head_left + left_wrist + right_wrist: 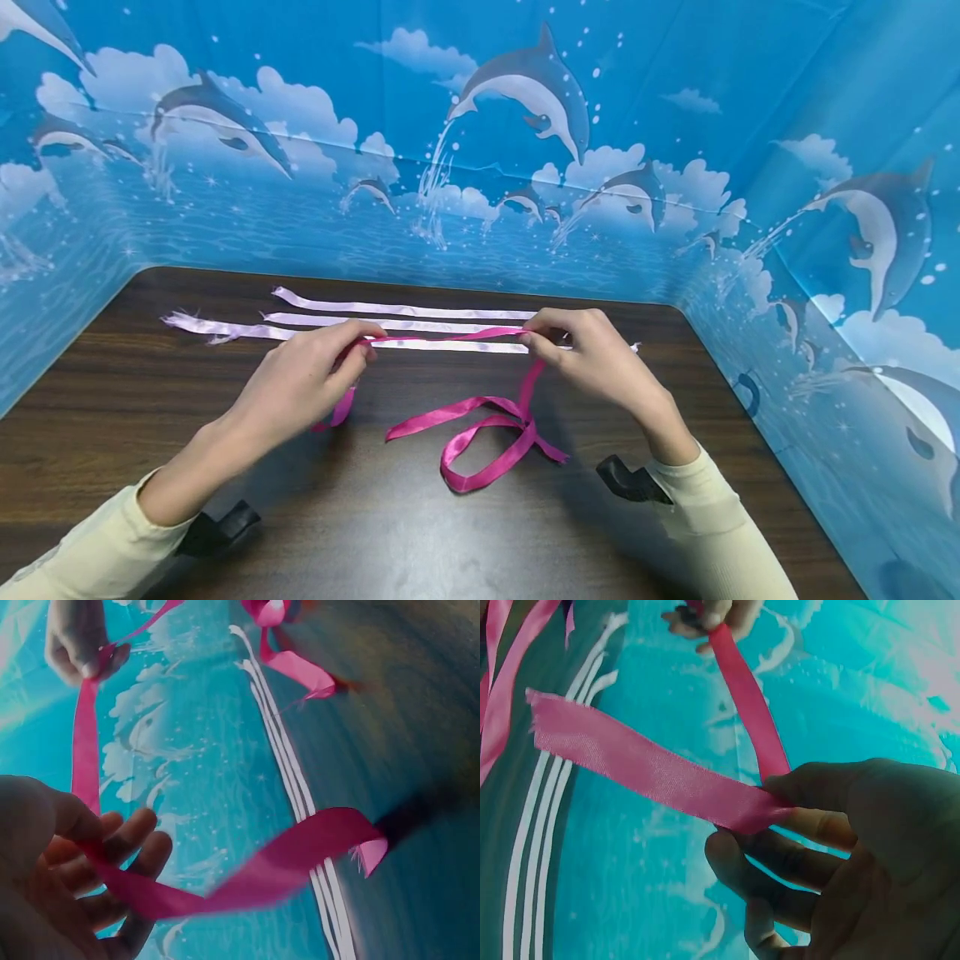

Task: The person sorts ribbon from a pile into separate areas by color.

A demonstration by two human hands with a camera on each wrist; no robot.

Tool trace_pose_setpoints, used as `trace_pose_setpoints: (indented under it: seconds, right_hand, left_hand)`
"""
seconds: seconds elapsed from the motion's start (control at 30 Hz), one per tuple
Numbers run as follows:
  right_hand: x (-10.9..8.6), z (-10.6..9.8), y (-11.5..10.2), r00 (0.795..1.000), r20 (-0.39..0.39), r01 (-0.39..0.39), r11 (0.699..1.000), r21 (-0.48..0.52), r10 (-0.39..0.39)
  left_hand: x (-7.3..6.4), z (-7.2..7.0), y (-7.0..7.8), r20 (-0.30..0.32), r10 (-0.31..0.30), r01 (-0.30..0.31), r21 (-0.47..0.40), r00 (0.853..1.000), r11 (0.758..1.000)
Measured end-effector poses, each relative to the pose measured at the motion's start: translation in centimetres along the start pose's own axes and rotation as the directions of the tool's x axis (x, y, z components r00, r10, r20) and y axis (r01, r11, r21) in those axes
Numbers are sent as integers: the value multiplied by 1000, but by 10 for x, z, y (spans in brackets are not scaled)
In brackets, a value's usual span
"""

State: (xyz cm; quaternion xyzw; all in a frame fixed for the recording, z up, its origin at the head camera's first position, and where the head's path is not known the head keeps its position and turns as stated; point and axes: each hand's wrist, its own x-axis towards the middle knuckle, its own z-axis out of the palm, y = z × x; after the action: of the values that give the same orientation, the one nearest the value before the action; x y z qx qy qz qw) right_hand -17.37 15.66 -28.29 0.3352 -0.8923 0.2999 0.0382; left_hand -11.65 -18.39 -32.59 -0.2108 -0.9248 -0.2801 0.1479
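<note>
A bright pink satin ribbon (450,337) stretches nearly level between both hands, above the table. My left hand (303,375) pinches it between thumb and forefinger, and its loose end (330,840) curls down past the fingers. On the other side my right hand (592,354) pinches the same ribbon, with a frayed tail (630,754) hanging free in the right wrist view. Below the right hand, more pink ribbon (487,475) lies looped on the table. Three pale lilac ribbons (420,312) lie side by side behind the stretched one.
The dark wood-grain table (375,517) ends at a blue dolphin-print curtain (337,225) at the back and sides. Black wrist mounts (633,481) stick out below both pale yellow sleeves (720,517).
</note>
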Motion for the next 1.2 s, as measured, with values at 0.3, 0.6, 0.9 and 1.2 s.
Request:
trace_pose_setpoints:
  seconds: [0.3, 0.6, 0.9, 1.2]
  right_hand:
    - [-17, -18, 32, 989, 93, -127, 988, 85, 119]
    - [-26, -33, 68, 964, 150, -244, 952, 185, 218]
    - [-27, -40, 107, 942, 110, -332, 921, 203, 316]
    - [-31, -41, 134, 920, 114, -391, 894, 218, 374]
  left_hand:
    - [2, -8, -16, 146, -25, 58, -226, 989, 972]
    - [6, -12, -44, 248, -80, 156, -303, 966, 940]
    - [13, -16, -86, 285, -126, 243, -424, 950, 873]
    - [14, -13, -120, 229, -309, 384, -512, 923, 768]
